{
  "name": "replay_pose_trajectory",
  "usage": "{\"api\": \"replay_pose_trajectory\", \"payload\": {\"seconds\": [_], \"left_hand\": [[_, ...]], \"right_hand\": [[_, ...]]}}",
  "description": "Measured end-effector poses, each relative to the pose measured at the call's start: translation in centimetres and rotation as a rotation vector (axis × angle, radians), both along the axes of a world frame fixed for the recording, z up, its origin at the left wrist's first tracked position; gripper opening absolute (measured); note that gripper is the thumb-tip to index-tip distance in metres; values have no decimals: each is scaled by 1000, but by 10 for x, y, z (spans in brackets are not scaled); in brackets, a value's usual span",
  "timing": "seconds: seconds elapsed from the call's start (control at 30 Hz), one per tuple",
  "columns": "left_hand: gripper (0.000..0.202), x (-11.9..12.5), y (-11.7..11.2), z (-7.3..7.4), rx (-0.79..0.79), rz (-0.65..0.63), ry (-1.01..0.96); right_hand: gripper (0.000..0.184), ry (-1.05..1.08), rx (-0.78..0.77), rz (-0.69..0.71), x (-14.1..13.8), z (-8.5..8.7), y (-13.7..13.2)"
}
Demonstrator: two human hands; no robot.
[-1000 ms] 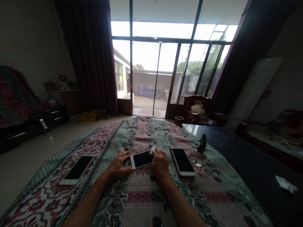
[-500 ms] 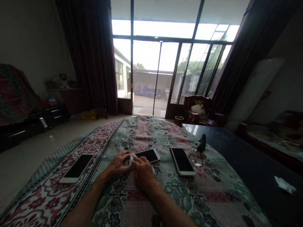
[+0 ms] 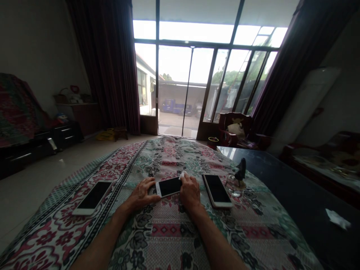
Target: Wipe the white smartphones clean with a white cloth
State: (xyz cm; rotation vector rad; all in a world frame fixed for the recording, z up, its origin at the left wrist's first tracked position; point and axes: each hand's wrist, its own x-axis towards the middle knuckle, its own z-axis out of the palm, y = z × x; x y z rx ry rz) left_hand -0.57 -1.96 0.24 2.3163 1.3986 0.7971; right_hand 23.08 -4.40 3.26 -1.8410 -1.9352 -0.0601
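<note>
A white smartphone [image 3: 168,186] with a dark screen lies slightly tilted on the patterned tablecloth. My left hand [image 3: 143,193] holds its left end, with the thumb at the near edge and the fingers at the far corner. A wad of white tissue [image 3: 182,175] is pinched in my right hand [image 3: 190,191], which rests over the phone's right end and hides it. To the left lies another white smartphone [image 3: 94,197], screen up. A third, larger smartphone [image 3: 218,190] lies just right of my right hand.
Beyond the larger phone stands a clear glass object with a black upright piece [image 3: 240,172]. A dark glossy table [image 3: 281,187] adjoins on the right, with a crumpled white tissue [image 3: 337,218] on it. The floral tablecloth [image 3: 168,247] spreads under the phones.
My right hand has slid with the tissue from the phone's left end to its right end, uncovering the left part of the screen. My left hand stays at the left end.
</note>
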Motion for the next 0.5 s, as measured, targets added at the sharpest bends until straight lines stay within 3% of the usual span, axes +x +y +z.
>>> {"api": "replay_pose_trajectory", "payload": {"seconds": [0.17, 0.37, 0.43, 0.5], "left_hand": [[58, -1, 2, -4, 10, 1, 19], [56, -1, 2, -7, 50, -18, -1], [56, -1, 2, -7, 60, -23, -8], [56, -1, 2, -6, 57, -17, -8]], "right_hand": [[39, 18, 9, 168, -16, 4, -8], [33, 40, 22, 478, -45, 8, -30], [33, 40, 29, 504, -47, 7, -30], [36, 33, 39, 429, -41, 6, -25]]}}
